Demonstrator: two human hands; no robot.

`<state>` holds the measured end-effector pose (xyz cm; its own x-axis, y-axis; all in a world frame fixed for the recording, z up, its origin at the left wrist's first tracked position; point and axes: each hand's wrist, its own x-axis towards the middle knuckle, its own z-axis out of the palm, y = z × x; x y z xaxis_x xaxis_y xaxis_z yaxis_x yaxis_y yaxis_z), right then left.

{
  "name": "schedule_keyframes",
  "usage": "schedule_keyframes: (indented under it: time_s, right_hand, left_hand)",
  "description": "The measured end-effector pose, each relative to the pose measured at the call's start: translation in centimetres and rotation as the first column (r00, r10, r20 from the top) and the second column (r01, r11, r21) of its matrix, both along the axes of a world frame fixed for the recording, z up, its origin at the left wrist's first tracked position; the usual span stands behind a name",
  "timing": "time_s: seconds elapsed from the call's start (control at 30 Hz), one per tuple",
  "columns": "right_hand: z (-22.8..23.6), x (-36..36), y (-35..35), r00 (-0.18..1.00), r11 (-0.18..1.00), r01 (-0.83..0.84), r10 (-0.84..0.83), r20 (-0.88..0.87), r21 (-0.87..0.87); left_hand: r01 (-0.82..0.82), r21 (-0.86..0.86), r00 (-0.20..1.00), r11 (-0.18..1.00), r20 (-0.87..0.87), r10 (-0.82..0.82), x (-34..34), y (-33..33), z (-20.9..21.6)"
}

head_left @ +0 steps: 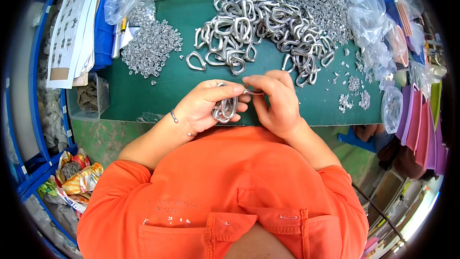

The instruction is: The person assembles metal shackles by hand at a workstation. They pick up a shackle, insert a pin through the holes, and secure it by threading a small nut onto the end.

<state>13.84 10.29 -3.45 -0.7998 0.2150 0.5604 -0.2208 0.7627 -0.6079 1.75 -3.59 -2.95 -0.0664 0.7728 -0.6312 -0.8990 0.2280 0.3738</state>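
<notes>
In my left hand (203,98) several oval silver metal rings (224,109) lie bunched, with the thumb pressed over them. My right hand (279,103) pinches one more metal ring (253,92) between thumb and fingers, just beside the left fingertips. Its far part is partly hidden by my fingers. Both hands are above the front edge of the green table (167,100). Beyond them is a large heap of the same metal rings (242,26), and a single ring (195,61) lies at its left edge.
Small clear pieces (152,48) are heaped at the left, by a blue bin (103,33) and papers (72,29). More small pieces (311,0) spread at the back right, near plastic bags (369,29). A clear box (88,97) stands at the table's left end.
</notes>
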Motion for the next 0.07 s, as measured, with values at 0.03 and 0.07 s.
schedule_keyframes:
  time_s: [0.03,0.07]
  right_hand:
    - [0.05,0.07,0.04,0.999,0.995,-0.022,0.025,0.029,-0.100]
    - [0.09,0.15,0.15,0.997,0.979,-0.041,0.053,0.055,-0.200]
  left_hand:
    - [-0.015,-0.003,0.999,1.000,-0.040,0.015,0.13,0.07,0.02]
    - [-0.031,-0.006,0.996,1.000,-0.080,0.031,0.25,0.14,0.05]
